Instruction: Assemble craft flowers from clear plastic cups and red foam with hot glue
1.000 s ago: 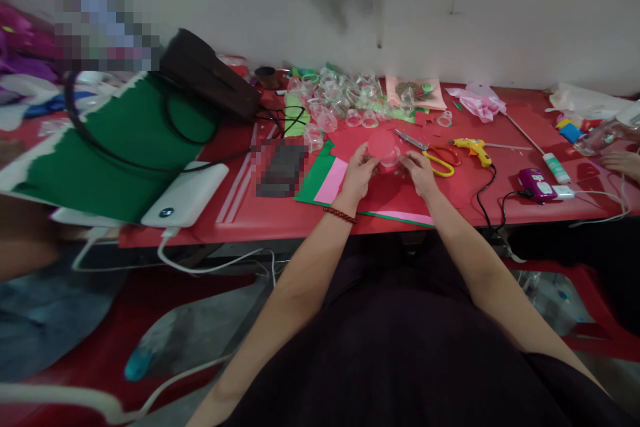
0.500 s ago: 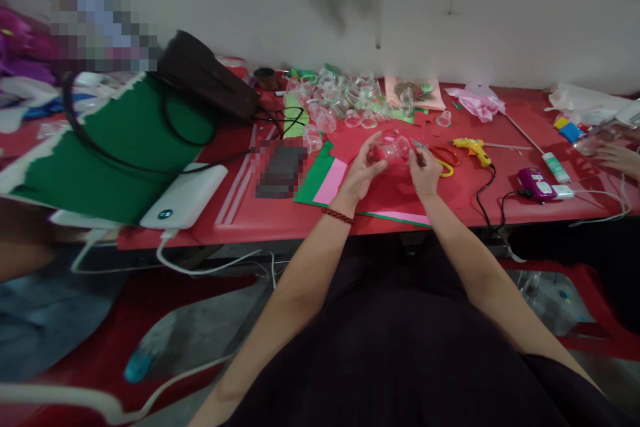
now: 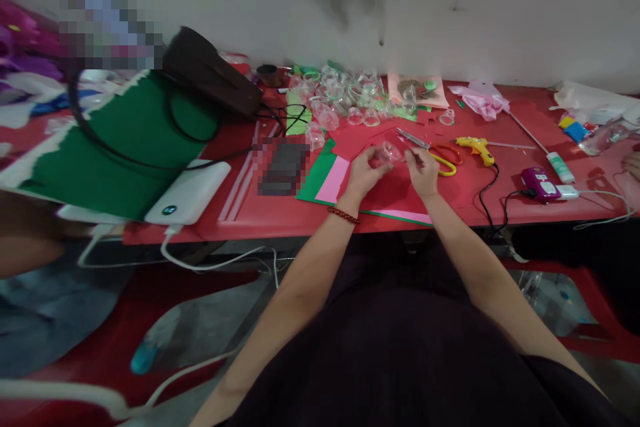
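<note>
My left hand [image 3: 367, 173] is curled around a small clear plastic cup [image 3: 390, 152] above red paper. On the cup's other side, my right hand [image 3: 423, 172] has its fingertips pinched at the near rim; how much of the cup they grip is partly hidden. Just beyond the right hand lie scissors [image 3: 445, 161] with yellow and red handles, blades pointing up and left. Green and pink paper sheets [image 3: 334, 179] stick out beneath the left wrist. Many more clear cups [image 3: 350, 90] are heaped behind the hands, against the wall.
A yellow glue gun [image 3: 477, 147] with a black cord lies to the right, near a purple box [image 3: 539, 185] and a white-green tube [image 3: 560, 167]. To the left are a phone [image 3: 285, 170], a white power bank [image 3: 190, 197] and a dark bag [image 3: 210, 77]. Another person's hand [image 3: 633, 165] shows far right.
The clear plastic piece has turned and looks shorter between my hands. My right fingers no longer overlap the scissor blades, which now show more fully. The other person's hand has drawn back to the right.
</note>
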`<state>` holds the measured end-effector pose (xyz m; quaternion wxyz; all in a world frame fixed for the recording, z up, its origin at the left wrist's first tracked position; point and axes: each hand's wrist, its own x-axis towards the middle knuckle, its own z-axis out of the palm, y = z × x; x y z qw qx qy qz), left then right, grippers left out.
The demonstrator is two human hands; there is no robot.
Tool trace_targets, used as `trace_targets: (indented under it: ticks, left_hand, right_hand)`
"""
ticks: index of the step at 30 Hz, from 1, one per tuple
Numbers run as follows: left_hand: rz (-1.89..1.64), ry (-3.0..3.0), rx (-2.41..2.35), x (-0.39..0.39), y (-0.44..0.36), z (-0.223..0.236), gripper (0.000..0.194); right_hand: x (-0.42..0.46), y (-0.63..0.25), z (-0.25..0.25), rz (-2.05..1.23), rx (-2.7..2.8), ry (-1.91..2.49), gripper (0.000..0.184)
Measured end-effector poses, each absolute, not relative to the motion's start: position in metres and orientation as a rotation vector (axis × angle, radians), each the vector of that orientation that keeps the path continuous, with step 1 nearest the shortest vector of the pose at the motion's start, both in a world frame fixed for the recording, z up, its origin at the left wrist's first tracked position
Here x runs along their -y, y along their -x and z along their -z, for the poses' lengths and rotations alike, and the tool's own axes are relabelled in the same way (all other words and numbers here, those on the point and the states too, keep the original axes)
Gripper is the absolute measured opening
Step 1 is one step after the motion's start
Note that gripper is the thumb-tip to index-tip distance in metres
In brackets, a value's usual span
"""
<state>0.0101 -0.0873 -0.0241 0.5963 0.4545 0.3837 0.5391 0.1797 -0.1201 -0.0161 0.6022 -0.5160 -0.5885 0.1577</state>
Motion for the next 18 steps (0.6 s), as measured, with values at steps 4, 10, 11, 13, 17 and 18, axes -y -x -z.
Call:
trace_targets:
  ticks: [4, 10, 11, 13, 17, 18]
  left_hand:
    - [-1.314, -1.223, -0.927, 0.088, -0.011, 0.02, 0.049]
    - [-1.461, -1.193, -0.75, 0.077, -0.008, 0.03, 0.047]
    - [-1.467, -1.165, -0.72, 0.075, -0.007, 0.032, 0.048]
    - [-1.439, -1.12, -0.667, 0.072, -0.005, 0.035, 0.05]
    - [-1.408, -1.183, -0.666, 0.071, -0.004, 0.038, 0.055]
    - [-1.431, -1.239, -0.688, 0.071, -0.005, 0.039, 0.057]
  right_hand:
    - [0.115, -0.182, 0.021, -0.458, 1.226, 1.19, 0.044]
    - [0.097, -0.186, 0.034, -0.659, 1.036, 1.292, 0.03]
    - [0.095, -0.186, 0.036, -0.701, 1.036, 1.325, 0.028]
    - [0.093, -0.186, 0.04, -0.747, 1.066, 1.375, 0.029]
    - [0.094, -0.189, 0.043, -0.639, 1.221, 1.438, 0.037]
    - [0.095, -0.19, 0.043, -0.582, 1.247, 1.452, 0.037]
